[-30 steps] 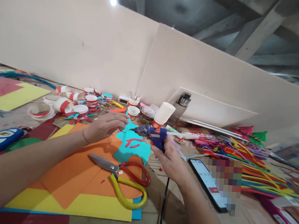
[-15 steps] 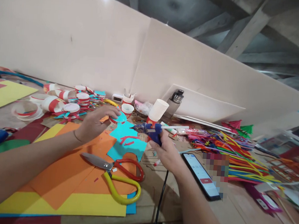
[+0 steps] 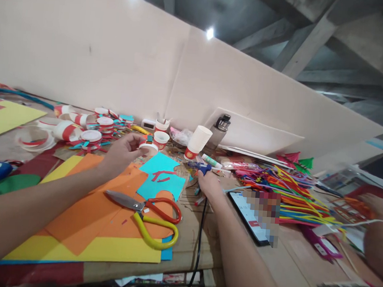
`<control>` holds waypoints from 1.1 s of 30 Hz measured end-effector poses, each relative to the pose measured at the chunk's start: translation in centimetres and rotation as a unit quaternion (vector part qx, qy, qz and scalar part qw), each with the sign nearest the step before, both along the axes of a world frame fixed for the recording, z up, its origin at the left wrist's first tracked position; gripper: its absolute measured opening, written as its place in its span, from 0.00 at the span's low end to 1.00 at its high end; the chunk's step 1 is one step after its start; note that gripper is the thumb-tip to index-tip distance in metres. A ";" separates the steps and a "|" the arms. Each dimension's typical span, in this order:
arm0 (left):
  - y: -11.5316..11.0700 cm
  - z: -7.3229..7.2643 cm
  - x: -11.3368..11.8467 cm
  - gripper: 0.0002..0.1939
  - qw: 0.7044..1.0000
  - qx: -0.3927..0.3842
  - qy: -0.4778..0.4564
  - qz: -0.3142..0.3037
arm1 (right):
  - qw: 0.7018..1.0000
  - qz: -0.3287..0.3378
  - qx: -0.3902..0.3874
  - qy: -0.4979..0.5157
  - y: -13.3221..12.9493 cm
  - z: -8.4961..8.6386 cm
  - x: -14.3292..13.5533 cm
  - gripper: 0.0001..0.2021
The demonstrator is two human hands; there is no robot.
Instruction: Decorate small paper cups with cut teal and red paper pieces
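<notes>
My left hand (image 3: 122, 154) is closed on a cut-down paper cup piece (image 3: 149, 147) with a white rim and bits of teal and orange on top. Just behind it stands a small paper cup (image 3: 161, 138). In my right hand (image 3: 211, 185) is a blue hot glue gun (image 3: 199, 166), held low near the tabletop in front of a tilted stack of paper cups (image 3: 198, 142). Its black cord (image 3: 201, 231) runs down past the table edge. Below my hands lie turquoise paper (image 3: 173, 187) with red strips and large scissors (image 3: 141, 206) on orange sheets (image 3: 98, 211).
Several decorated cup pieces (image 3: 91, 137) sit at the back left. To the right are a phone (image 3: 247, 217), colourful pipe cleaners (image 3: 305, 208), a glue stick (image 3: 211, 161) and a bottle (image 3: 219, 130). Another person's hand (image 3: 375, 206) is at the far right. A white board (image 3: 118, 59) stands behind.
My right hand has lowered the glue gun toward the tabletop, away from the cup piece. My left hand has turned the cup piece, so its white rim now shows.
</notes>
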State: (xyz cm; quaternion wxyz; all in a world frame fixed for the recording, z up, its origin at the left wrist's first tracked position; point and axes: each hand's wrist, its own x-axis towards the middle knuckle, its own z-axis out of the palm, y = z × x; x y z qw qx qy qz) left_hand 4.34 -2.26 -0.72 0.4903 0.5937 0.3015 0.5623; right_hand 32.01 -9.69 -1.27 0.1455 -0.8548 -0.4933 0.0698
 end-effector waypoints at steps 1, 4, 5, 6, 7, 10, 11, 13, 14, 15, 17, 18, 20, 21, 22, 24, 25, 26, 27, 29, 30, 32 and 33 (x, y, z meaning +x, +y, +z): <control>0.0 -0.1 -0.1 0.20 1.000 -0.010 -0.004 -0.005 | 1.000 -0.008 -0.005 -0.007 -0.2 0.1 -0.1 0.22; -0.1 -0.6 -0.6 0.22 0.999 -0.036 -0.020 -0.016 | 0.996 -0.029 0.029 -0.076 -0.8 0.5 -0.7 0.22; 0.0 -0.8 -0.8 0.22 0.999 -0.042 -0.023 -0.021 | 0.992 -0.017 0.062 -0.109 -1.0 0.7 -1.1 0.21; 0.0 -1.0 -0.9 0.22 0.998 -0.047 -0.025 -0.027 | 0.986 0.015 0.102 -0.132 -1.1 0.7 -1.6 0.18; 0.0 -1.2 -1.0 0.21 0.998 -0.050 -0.025 -0.036 | 0.978 0.069 0.140 -0.137 -1.2 0.7 -2.1 0.15; 0.1 -1.4 -1.2 0.20 0.997 -0.055 -0.021 -0.057 | 0.936 0.295 0.190 -0.040 -0.8 0.2 -4.0 0.05; 0.1 -1.5 -1.1 0.19 0.996 -0.057 -0.018 -0.062 | 0.919 0.349 0.185 -0.009 -0.6 -0.1 -4.6 0.04; 0.1 -1.4 -1.0 0.19 0.996 -0.062 -0.009 -0.066 | 0.901 0.400 0.165 0.003 -0.1 -0.6 -5.6 0.04; 0.1 -1.4 -1.0 0.19 0.996 -0.065 -0.005 -0.069 | 0.899 0.410 0.150 -0.003 0.1 -0.7 -6.0 0.04; 0.1 -1.3 -1.0 0.19 0.995 -0.065 -0.002 -0.072 | 0.900 0.416 0.133 -0.015 0.3 -0.8 -6.2 0.04; 0.0 -1.3 -1.0 0.18 0.995 -0.058 0.003 -0.081 | 0.902 0.420 0.095 -0.037 0.6 -0.8 -6.6 0.04; 0.0 -1.3 -1.0 0.17 0.995 -0.054 0.005 -0.084 | 0.903 0.420 0.078 -0.048 0.7 -0.8 -6.7 0.04; 0.0 -1.4 -1.1 0.17 0.995 -0.048 0.006 -0.091 | 0.905 0.417 0.056 -0.066 0.7 -0.7 -6.9 0.05; 0.0 -1.5 -1.1 0.17 0.994 -0.049 0.007 -0.094 | 0.906 0.415 0.052 -0.074 0.7 -0.8 -7.0 0.06; 0.0 -1.5 -1.1 0.17 0.994 -0.052 0.008 -0.096 | 0.907 0.411 0.053 -0.079 0.7 -0.8 -7.1 0.07; 0.0 -1.6 -1.1 0.17 0.994 -0.056 0.014 -0.098 | 0.908 0.405 0.066 -0.081 0.7 -1.0 -7.2 0.07; 0.0 -1.6 -1.1 0.17 0.993 -0.057 0.017 -0.098 | 0.910 0.400 0.075 -0.075 0.8 -1.2 -7.2 0.07; -0.1 -1.7 -1.1 0.17 0.993 -0.060 0.020 -0.098 | 0.913 0.394 0.085 -0.065 0.8 -1.3 -7.2 0.07; -0.1 -1.7 -1.1 0.17 0.993 -0.062 0.023 -0.098 | 0.915 0.388 0.093 -0.051 0.8 -1.4 -7.1 0.06; -0.1 -1.7 -1.0 0.16 0.992 -0.067 0.029 -0.099 | 0.914 0.391 0.105 -0.018 0.9 -1.6 -6.9 0.05; -0.2 -1.7 -1.0 0.16 0.992 -0.069 0.031 -0.099 | 0.909 0.403 0.108 0.000 1.0 -1.7 -6.8 0.05; -0.3 -1.7 -0.9 0.16 0.992 -0.069 0.036 -0.096 | 0.893 0.435 0.112 0.019 1.1 -1.9 -6.6 0.05; -0.3 -1.7 -0.9 0.16 0.992 -0.068 0.039 -0.095 | 0.889 0.444 0.112 0.018 1.1 -2.1 -6.6 0.04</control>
